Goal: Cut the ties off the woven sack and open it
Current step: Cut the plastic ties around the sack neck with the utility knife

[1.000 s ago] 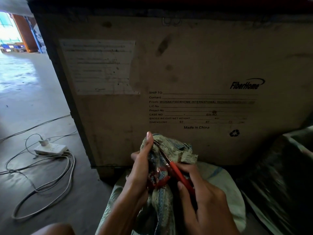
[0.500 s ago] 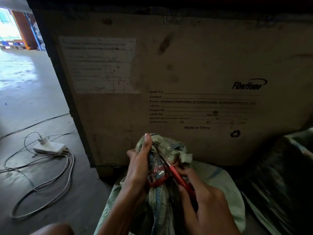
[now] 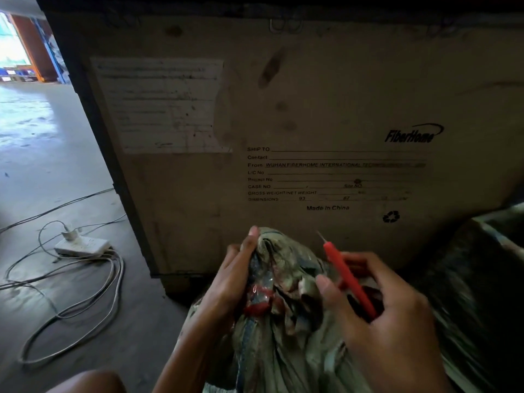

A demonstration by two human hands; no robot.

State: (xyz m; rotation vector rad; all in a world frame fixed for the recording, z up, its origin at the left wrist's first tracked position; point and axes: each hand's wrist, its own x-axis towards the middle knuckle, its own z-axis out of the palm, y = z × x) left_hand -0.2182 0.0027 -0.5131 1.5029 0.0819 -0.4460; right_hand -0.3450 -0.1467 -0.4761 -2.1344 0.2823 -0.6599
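Note:
A pale woven sack (image 3: pixel 286 347) stands in front of me, its neck gathered into a bunch. A red tie (image 3: pixel 259 303) with clear tape is wound around that neck. My left hand (image 3: pixel 232 282) grips the bunched neck from the left, thumb pointing up along it. My right hand (image 3: pixel 380 310) holds a red-handled cutter (image 3: pixel 347 275) with a thin metal tip, raised to the right of the neck and apart from the tie.
A large crate (image 3: pixel 312 123) with a printed shipping label stands right behind the sack. On the concrete floor to the left lie a white power strip (image 3: pixel 82 245) and looped cables (image 3: pixel 71 302). A dark sack (image 3: pixel 476 293) leans at the right.
The red cutter was in against the tie at the sack's neck; my right hand has pulled it out and up to the right. My left hand keeps its grip on the neck.

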